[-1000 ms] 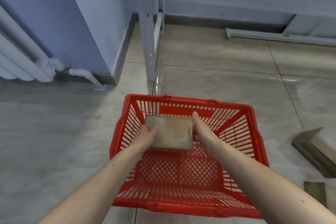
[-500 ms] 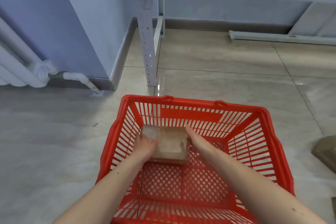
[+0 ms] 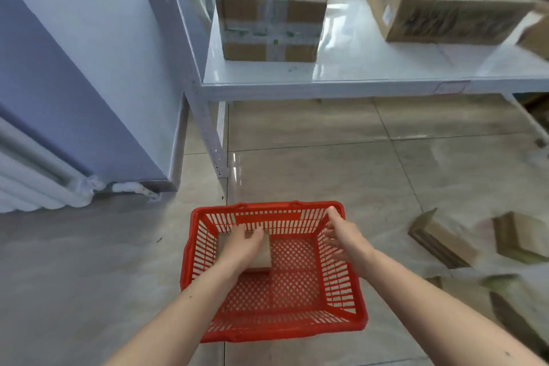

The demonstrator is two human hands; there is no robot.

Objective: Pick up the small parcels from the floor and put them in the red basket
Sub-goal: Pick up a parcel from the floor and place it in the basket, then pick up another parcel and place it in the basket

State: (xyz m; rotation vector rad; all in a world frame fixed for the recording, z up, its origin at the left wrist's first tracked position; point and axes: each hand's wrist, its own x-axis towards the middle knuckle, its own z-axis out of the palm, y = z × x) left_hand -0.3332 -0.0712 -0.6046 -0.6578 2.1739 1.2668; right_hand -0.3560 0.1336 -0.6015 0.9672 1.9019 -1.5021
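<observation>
The red basket [image 3: 341,291] stands on the tiled floor right in front of me. A small brown parcel [image 3: 264,255] lies on the basket's bottom in its far left corner. My left hand [image 3: 242,244] rests flat on top of the parcel, fingers spread over it. My right hand [image 3: 344,235] hovers over the basket's far right side with fingers apart and nothing in it. More small brown parcels lie on the floor to the right, one [image 3: 442,242] nearest the basket and another [image 3: 523,236] beyond it.
A white metal shelf [image 3: 341,83] stands behind the basket, carrying a taped cardboard box [image 3: 270,18] and a larger box [image 3: 445,0]. Its leg [image 3: 209,140] comes down just behind the basket. A blue wall and a white radiator [image 3: 32,178] are at the left.
The parcel went down from between both hands to the basket's bottom. My right hand let go and moved to the right. My view rose, showing the shelf and its boxes.
</observation>
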